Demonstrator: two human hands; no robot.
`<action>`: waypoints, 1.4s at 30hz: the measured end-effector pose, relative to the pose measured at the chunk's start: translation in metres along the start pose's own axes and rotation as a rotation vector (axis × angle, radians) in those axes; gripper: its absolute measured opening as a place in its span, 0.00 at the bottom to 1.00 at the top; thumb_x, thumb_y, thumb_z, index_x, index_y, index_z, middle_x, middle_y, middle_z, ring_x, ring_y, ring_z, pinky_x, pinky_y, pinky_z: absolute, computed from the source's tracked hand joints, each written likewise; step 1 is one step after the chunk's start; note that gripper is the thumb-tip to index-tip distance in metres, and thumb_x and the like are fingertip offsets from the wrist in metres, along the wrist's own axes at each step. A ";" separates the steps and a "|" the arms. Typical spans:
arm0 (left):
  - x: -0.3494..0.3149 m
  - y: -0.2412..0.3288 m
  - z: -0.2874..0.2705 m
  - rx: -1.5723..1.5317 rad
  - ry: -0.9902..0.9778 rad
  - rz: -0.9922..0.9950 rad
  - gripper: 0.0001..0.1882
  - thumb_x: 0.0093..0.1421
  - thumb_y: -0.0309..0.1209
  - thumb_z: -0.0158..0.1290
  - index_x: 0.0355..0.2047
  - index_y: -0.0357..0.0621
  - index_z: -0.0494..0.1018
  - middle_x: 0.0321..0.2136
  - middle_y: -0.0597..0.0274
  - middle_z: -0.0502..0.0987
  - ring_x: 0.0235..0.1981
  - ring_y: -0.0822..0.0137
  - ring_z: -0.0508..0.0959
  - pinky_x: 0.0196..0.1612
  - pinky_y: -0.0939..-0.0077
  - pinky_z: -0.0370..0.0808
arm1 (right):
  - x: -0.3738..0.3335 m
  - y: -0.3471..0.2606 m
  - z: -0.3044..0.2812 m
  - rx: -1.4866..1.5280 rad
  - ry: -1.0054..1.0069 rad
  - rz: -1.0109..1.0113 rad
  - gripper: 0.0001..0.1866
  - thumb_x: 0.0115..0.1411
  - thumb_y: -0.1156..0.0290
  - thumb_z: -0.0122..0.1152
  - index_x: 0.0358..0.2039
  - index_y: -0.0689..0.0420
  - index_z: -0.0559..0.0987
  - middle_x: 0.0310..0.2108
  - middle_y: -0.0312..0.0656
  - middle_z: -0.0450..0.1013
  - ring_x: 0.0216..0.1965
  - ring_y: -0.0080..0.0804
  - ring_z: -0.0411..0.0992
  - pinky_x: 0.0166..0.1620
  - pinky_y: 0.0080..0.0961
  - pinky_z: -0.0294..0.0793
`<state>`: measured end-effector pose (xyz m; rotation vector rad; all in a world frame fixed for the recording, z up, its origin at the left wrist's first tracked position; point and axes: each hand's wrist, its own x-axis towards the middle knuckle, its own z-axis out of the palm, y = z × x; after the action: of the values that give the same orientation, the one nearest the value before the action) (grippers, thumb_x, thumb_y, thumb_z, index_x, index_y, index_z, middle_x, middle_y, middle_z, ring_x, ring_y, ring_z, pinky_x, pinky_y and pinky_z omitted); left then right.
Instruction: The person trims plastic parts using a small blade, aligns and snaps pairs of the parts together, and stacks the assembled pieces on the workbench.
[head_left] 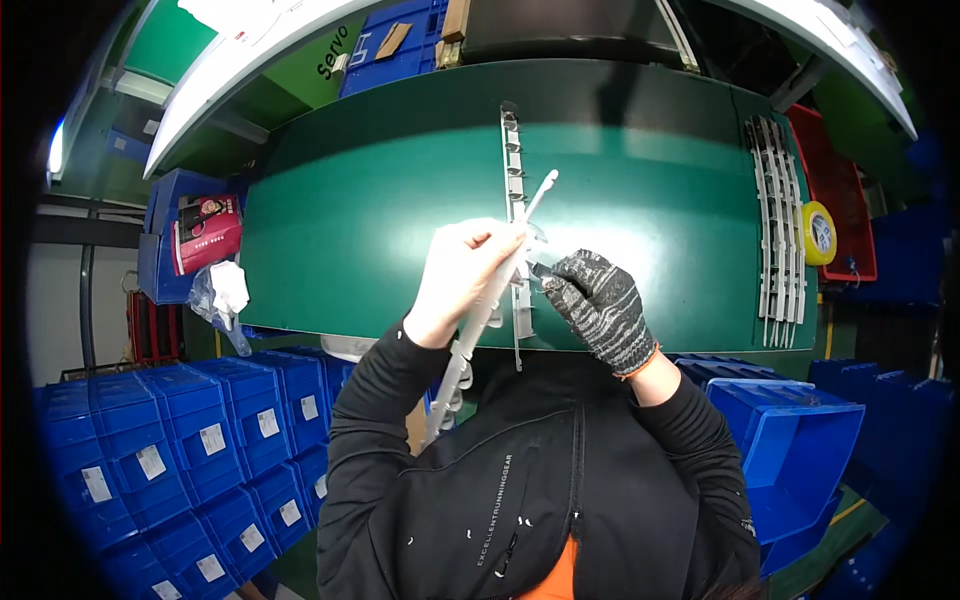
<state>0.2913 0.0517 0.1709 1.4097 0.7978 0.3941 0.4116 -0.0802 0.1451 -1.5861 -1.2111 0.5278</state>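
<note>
My bare left hand (462, 268) is closed around a long white plastic strip (478, 322) with rounded tabs along one edge. The strip slants from above the green table down past my left forearm. On my right hand (605, 312) is a grey-and-black knitted glove with an orange cuff. Its fingers pinch a small dark piece (540, 271) close beside the strip; what kind of piece it is cannot be made out. Under both hands another long strip (515, 160), with pale and dark sections, lies lengthwise on the table, partly covered by the held one.
Several similar strips (778, 230) lie side by side at the table's right edge, near a yellow tape roll (820, 233) and a red bin (840, 180). Blue crates (165, 435) stand stacked at left; a blue bin (800, 455) is at right. A red bag (207, 238) sits left of the green table (350, 200).
</note>
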 end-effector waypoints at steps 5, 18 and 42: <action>-0.002 -0.015 0.008 -0.174 -0.128 -0.128 0.12 0.56 0.34 0.52 0.32 0.36 0.74 0.21 0.68 0.71 0.17 0.79 0.71 0.23 0.87 0.68 | -0.007 0.004 0.001 -0.041 -0.027 0.057 0.09 0.51 0.65 0.58 0.28 0.57 0.77 0.22 0.44 0.70 0.25 0.40 0.70 0.29 0.31 0.68; 0.004 -0.013 0.012 -0.082 -0.211 -0.189 0.12 0.57 0.32 0.50 0.33 0.34 0.73 0.25 0.63 0.75 0.18 0.79 0.73 0.23 0.88 0.72 | -0.012 0.011 -0.017 -0.181 -0.025 0.084 0.06 0.50 0.70 0.60 0.25 0.59 0.76 0.20 0.43 0.70 0.21 0.35 0.69 0.27 0.27 0.67; -0.005 -0.012 0.015 0.275 -0.032 0.165 0.09 0.57 0.31 0.50 0.28 0.37 0.75 0.15 0.66 0.71 0.16 0.80 0.70 0.20 0.85 0.66 | -0.011 0.017 -0.007 0.617 0.144 0.454 0.06 0.56 0.71 0.55 0.27 0.61 0.76 0.15 0.30 0.67 0.17 0.14 0.61 0.22 0.15 0.61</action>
<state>0.2964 0.0359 0.1601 1.7417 0.7311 0.3980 0.4201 -0.0930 0.1303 -1.3189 -0.4932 0.9537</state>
